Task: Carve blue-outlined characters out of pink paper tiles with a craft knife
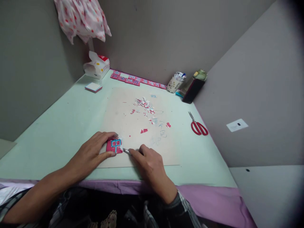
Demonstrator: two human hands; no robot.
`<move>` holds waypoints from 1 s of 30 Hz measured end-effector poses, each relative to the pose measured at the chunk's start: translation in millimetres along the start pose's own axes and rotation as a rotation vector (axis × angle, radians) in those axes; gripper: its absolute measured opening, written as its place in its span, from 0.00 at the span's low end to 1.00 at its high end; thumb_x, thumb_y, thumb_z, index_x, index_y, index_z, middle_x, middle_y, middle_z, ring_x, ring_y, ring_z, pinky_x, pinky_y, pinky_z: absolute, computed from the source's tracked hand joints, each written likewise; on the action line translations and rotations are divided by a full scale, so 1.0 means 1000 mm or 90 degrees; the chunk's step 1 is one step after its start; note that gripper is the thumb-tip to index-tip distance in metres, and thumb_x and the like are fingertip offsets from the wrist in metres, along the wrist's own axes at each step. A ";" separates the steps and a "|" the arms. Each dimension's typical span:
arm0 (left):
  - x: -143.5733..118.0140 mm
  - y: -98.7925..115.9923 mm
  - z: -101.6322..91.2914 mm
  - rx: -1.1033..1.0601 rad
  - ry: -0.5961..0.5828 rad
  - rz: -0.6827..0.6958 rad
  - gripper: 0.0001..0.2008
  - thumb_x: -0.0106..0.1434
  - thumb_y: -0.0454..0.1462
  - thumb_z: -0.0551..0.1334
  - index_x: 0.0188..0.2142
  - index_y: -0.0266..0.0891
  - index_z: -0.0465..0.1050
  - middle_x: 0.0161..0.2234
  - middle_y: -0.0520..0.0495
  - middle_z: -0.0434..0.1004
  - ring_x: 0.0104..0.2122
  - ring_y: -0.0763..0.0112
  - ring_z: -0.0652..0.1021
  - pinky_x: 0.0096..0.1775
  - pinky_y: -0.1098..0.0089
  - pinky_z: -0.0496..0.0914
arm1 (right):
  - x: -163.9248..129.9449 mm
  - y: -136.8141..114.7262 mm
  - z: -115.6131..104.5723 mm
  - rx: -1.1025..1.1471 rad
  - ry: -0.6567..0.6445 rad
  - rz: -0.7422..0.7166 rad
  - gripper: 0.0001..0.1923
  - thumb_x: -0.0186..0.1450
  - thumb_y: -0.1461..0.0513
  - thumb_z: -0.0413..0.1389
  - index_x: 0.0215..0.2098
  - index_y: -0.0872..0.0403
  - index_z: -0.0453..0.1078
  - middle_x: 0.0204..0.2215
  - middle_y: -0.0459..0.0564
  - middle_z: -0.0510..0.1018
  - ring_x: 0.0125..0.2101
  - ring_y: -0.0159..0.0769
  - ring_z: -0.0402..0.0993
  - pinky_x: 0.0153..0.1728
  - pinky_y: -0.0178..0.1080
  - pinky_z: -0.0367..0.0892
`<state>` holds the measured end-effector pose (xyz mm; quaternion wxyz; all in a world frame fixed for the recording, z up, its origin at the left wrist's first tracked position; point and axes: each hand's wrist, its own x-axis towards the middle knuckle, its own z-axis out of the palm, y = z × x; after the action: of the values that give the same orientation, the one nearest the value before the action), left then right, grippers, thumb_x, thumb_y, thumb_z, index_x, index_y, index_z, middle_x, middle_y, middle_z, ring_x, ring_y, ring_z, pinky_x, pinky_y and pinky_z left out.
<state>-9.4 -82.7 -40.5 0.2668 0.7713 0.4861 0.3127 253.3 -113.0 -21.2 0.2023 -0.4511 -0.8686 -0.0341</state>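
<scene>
A small pink card (109,146) with a blue-outlined character lies on the beige board (114,107). The thumb and fingers of my left hand (95,148) grip it by its top and bottom edges. On its right side the pink layer is partly gone and white shows. My right hand (149,161) is closed around a slim metal craft knife (126,151), whose tip is at the card's right edge. Farther up the board is a heap of pink and white scraps (144,104), with a few loose pink pieces (143,130) nearer me.
Red-handled scissors (199,128) lie at the right. Along the back edge are finished-looking pink cards (144,81), a pen cup (175,83) and a dark phone-like slab (193,91). At back left stand a white box (97,67) and a stack of cards (93,87).
</scene>
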 end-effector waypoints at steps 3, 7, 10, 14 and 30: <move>0.001 0.003 -0.002 -0.006 -0.003 -0.010 0.21 0.72 0.50 0.63 0.60 0.49 0.69 0.54 0.47 0.78 0.53 0.54 0.78 0.57 0.54 0.71 | 0.001 0.002 -0.001 -0.006 0.004 -0.002 0.13 0.75 0.68 0.55 0.52 0.49 0.76 0.30 0.46 0.70 0.26 0.35 0.55 0.28 0.40 0.45; 0.003 0.007 -0.005 -0.012 -0.016 -0.033 0.21 0.70 0.49 0.63 0.59 0.46 0.70 0.54 0.45 0.79 0.53 0.52 0.79 0.57 0.52 0.71 | 0.006 0.003 0.001 -0.015 0.003 -0.016 0.12 0.76 0.67 0.55 0.51 0.49 0.77 0.31 0.45 0.70 0.26 0.35 0.54 0.28 0.40 0.46; 0.004 0.009 -0.006 -0.013 -0.013 -0.038 0.21 0.70 0.50 0.63 0.59 0.46 0.71 0.53 0.44 0.79 0.53 0.52 0.79 0.57 0.52 0.71 | 0.008 0.003 0.001 -0.020 0.011 -0.028 0.11 0.77 0.67 0.54 0.50 0.49 0.77 0.30 0.45 0.70 0.26 0.35 0.54 0.29 0.40 0.47; 0.003 0.007 -0.005 -0.011 -0.017 -0.037 0.21 0.70 0.50 0.63 0.59 0.47 0.71 0.54 0.44 0.79 0.53 0.53 0.78 0.57 0.52 0.71 | 0.005 0.006 -0.002 -0.013 0.016 -0.030 0.14 0.78 0.67 0.51 0.52 0.49 0.77 0.30 0.45 0.70 0.26 0.35 0.54 0.28 0.40 0.46; 0.005 0.011 -0.008 -0.019 -0.030 -0.054 0.23 0.69 0.52 0.64 0.58 0.47 0.71 0.53 0.44 0.79 0.53 0.51 0.78 0.56 0.51 0.71 | 0.010 0.016 0.002 -0.040 0.002 -0.078 0.13 0.78 0.67 0.53 0.52 0.47 0.76 0.31 0.45 0.70 0.28 0.36 0.56 0.30 0.41 0.50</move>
<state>-7.5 -81.3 -26.1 0.3029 0.7528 0.5074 0.2901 260.0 -95.2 -20.8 0.1870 -0.4032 -0.8927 -0.0749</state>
